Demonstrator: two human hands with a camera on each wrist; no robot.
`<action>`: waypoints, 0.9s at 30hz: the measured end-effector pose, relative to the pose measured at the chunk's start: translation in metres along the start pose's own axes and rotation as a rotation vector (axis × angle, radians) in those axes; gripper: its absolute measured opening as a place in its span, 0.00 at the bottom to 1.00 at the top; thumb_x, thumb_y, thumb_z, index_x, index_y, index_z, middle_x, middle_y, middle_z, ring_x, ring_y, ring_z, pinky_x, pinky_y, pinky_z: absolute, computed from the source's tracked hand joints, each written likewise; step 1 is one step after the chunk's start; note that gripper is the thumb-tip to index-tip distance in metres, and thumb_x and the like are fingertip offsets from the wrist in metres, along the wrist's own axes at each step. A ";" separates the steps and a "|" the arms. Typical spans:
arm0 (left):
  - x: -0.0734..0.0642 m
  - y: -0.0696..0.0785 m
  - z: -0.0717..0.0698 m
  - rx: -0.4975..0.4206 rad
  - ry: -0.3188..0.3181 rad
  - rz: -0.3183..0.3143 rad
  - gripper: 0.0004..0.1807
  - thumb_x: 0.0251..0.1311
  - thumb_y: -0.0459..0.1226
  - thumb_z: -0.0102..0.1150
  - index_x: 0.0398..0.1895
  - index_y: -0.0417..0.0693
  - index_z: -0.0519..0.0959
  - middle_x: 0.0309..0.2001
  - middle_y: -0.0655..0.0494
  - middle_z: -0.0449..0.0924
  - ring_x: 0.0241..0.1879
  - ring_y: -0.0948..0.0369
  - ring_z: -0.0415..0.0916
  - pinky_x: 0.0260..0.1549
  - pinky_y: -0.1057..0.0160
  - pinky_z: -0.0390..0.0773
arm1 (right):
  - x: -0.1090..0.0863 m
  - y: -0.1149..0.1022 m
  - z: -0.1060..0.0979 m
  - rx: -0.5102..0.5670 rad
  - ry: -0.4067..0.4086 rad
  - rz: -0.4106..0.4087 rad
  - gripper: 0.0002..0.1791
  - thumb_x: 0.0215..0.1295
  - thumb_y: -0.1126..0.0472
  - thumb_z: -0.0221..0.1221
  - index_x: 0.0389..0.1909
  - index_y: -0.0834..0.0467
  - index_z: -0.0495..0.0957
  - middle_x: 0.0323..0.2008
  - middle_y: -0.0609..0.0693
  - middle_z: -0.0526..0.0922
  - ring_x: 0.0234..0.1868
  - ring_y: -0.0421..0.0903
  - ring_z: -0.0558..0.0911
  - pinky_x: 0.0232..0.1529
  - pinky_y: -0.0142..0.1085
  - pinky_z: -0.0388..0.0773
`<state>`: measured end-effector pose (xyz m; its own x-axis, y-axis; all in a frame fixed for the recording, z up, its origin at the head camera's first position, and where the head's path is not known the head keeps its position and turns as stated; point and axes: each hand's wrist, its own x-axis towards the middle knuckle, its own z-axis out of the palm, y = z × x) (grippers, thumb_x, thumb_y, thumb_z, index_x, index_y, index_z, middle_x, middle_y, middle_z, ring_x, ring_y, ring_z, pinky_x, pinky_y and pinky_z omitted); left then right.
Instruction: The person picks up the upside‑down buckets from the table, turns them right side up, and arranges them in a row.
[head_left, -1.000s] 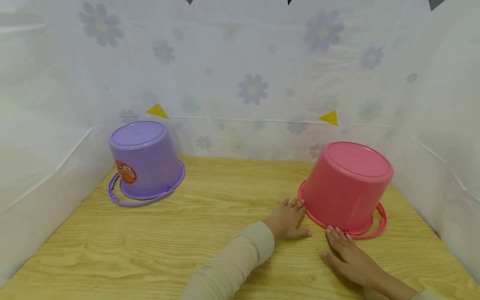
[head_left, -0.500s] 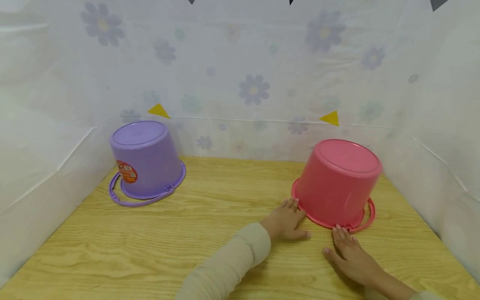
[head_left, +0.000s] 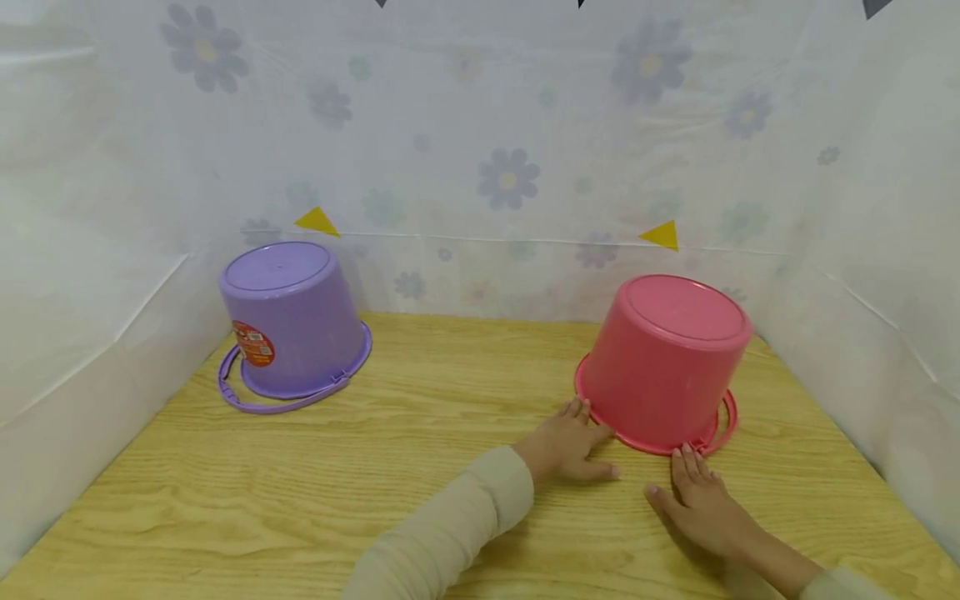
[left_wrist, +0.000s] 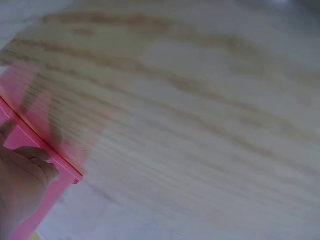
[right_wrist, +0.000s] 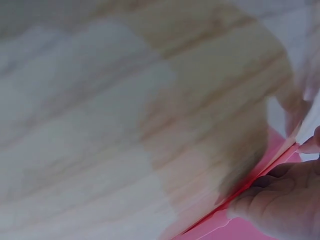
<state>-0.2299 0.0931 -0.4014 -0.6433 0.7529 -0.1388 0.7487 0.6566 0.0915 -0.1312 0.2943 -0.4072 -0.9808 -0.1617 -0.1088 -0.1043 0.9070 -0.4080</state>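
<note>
A pink bucket [head_left: 660,375] stands upside down on the right part of the wooden table, its rim down and its handle [head_left: 726,427] lying out to the right. My left hand [head_left: 572,443] has its fingertips at the rim's front left, fingers extended and thumb spread. At the rim's front, close by the handle joint, are the fingertips of my right hand [head_left: 705,504], also with straight fingers. In the left wrist view the bucket's rim [left_wrist: 42,142] runs along the fingers. The right wrist view shows the rim [right_wrist: 240,192] against my right fingers.
An upturned purple bucket [head_left: 288,321] with a red label [head_left: 253,343] stands at the back left, its handle [head_left: 281,408] lying in front. Pale sheets with flowers [head_left: 508,178] hang behind the wooden table [head_left: 420,375]. Yellow triangles [head_left: 660,236] mark the back sheet.
The pink bucket has slid left and slightly back, turning a little, with its handle swinging rearward. My left hand has shifted slightly left; my right fingertips now sit further right along the rim.
</note>
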 end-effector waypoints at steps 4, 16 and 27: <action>-0.004 0.001 0.000 0.033 0.020 0.013 0.37 0.61 0.66 0.36 0.72 0.67 0.51 0.72 0.40 0.47 0.73 0.50 0.41 0.72 0.62 0.42 | 0.003 0.000 -0.001 0.004 0.007 0.000 0.47 0.68 0.43 0.45 0.62 0.85 0.45 0.64 0.83 0.41 0.64 0.79 0.44 0.58 0.72 0.43; -0.011 0.001 0.001 0.136 0.038 0.014 0.41 0.60 0.67 0.35 0.71 0.55 0.55 0.72 0.48 0.53 0.73 0.55 0.47 0.72 0.64 0.46 | 0.010 0.004 -0.001 -0.020 0.022 -0.002 0.48 0.68 0.43 0.47 0.62 0.86 0.44 0.63 0.84 0.41 0.64 0.80 0.44 0.58 0.72 0.43; -0.017 0.002 -0.002 0.131 0.008 0.004 0.42 0.60 0.67 0.35 0.72 0.53 0.53 0.72 0.50 0.52 0.73 0.57 0.44 0.72 0.66 0.45 | 0.016 0.011 -0.007 0.062 -0.055 -0.004 0.50 0.67 0.43 0.47 0.63 0.84 0.39 0.64 0.83 0.34 0.65 0.79 0.36 0.58 0.72 0.35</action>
<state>-0.2179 0.0822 -0.3967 -0.6414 0.7560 -0.1308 0.7652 0.6427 -0.0379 -0.1489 0.3042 -0.4071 -0.9698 -0.1876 -0.1557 -0.0960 0.8809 -0.4635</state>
